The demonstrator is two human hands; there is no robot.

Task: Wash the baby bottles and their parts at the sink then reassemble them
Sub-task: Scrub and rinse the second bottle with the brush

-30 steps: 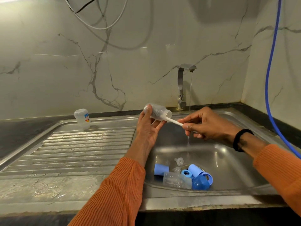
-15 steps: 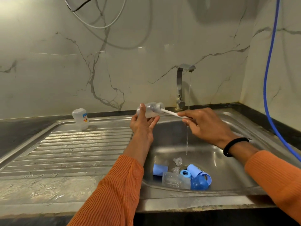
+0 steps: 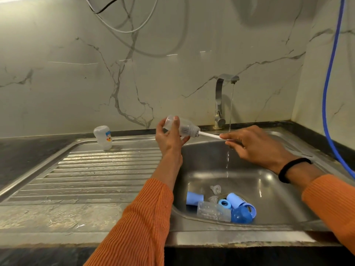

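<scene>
I have my left hand (image 3: 170,140) raised over the near-left rim of the sink (image 3: 192,217), fingers and thumb wrapped round a clear baby bottle (image 3: 181,126) that lies nearly on its side. Its long axis runs left to right with a slight downward tilt: the closed base points up and to the left, past my fingertips, and the open neck points right, toward my other hand. A white brush handle (image 3: 210,135) runs out of that neck along the same line, and my right hand (image 3: 255,146) pinches its far end between thumb and fingers, just right of the bottle mouth. The tap (image 3: 222,100) stands behind my right hand and a thin stream of water (image 3: 230,112) falls past my right fingertips into the basin. Below both hands, on the sink floor, lie a second clear bottle (image 3: 213,211) on its side, with its neck to the right, two pale blue sleeves (image 3: 194,198), a blue ring (image 3: 224,204), a dark blue dome cap (image 3: 241,215) and a clear teat (image 3: 215,189). Well to the left of my left hand, a white bottle with a printed label (image 3: 103,138) stands neck-down at the back of the ridged drainboard (image 3: 86,175). A black band (image 3: 292,168) sits on my right wrist, and both sleeves are orange.
</scene>
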